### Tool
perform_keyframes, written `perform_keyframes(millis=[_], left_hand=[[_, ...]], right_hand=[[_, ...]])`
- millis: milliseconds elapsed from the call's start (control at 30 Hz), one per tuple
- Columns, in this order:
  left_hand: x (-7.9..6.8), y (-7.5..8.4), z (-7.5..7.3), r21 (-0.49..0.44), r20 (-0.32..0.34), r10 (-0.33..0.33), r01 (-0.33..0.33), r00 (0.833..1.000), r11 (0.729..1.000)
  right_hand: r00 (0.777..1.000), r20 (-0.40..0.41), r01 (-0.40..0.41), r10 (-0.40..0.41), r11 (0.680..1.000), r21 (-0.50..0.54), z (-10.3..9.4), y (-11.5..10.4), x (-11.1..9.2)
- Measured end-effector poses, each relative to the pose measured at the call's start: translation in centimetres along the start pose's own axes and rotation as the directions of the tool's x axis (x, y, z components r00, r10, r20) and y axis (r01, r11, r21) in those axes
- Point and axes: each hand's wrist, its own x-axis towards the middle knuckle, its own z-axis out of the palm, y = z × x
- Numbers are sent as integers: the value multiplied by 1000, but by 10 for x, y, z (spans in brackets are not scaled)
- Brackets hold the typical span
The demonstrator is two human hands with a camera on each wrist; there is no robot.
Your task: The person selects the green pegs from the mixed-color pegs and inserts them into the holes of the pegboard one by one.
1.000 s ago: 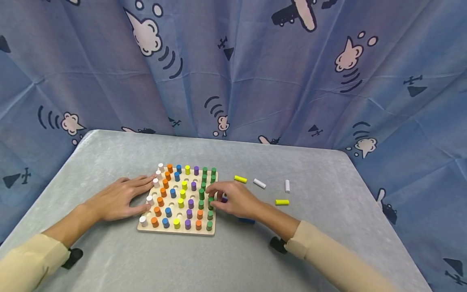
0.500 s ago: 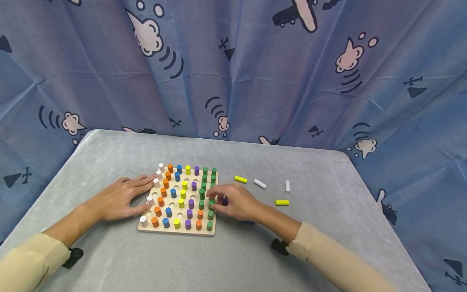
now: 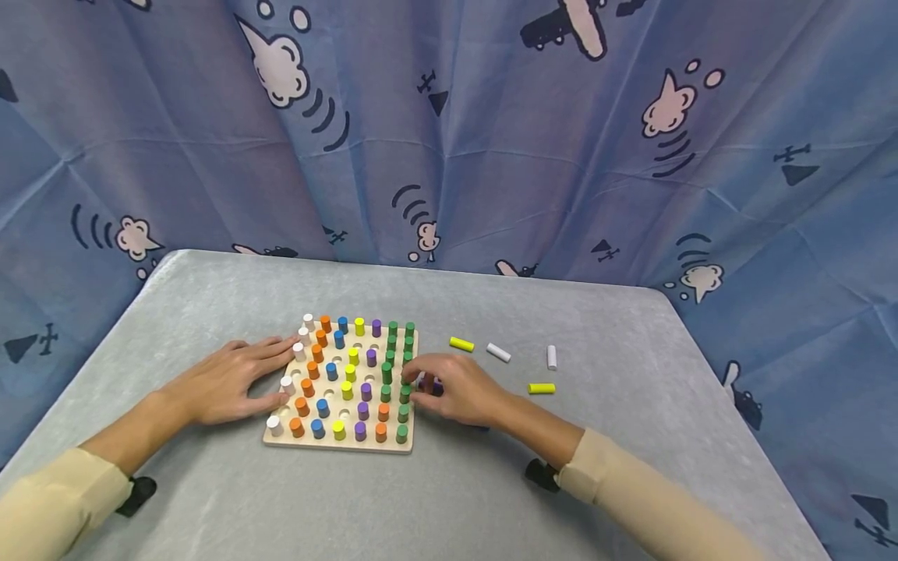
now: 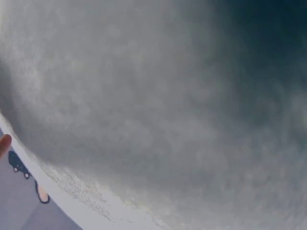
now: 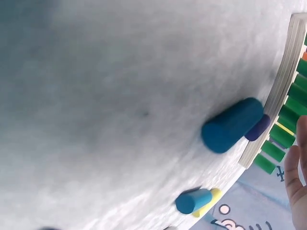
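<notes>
A wooden pegboard (image 3: 337, 446) stands on the table with colored pegs in columns. My left hand (image 3: 231, 383) lies with fingers extended along the board's left edge, beside the white pegs; only a fingertip (image 4: 4, 144) shows in the left wrist view. At the right edge, my right hand (image 3: 454, 388) is just beside a green peg (image 3: 404, 394) that stands in the last column. Its thumb and bent fingers are slightly apart, with no peg visible between them. Partly hidden beneath that hand, a purple peg (image 5: 258, 128) and a blue peg (image 5: 232, 125) lie on the table.
To the right lie loose pegs: a yellow peg (image 3: 461, 344), a white peg (image 3: 499, 353), a second white peg (image 3: 552, 358) and another yellow peg (image 3: 542, 389). Another blue peg (image 5: 193, 200) shows in the right wrist view. Behind the table hangs a patterned blue curtain (image 3: 491, 156).
My right hand has shifted slightly right, its fingertips coming away from the green peg, which sits lower in its hole. The left hand stays in place.
</notes>
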Motion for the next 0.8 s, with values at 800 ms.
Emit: perform_keyframes(millis=[800], left_hand=[[-2, -2, -7, 74, 71, 6, -12, 997, 997]], right_hand=[[918, -242, -348, 314, 930, -117, -77, 65, -85]])
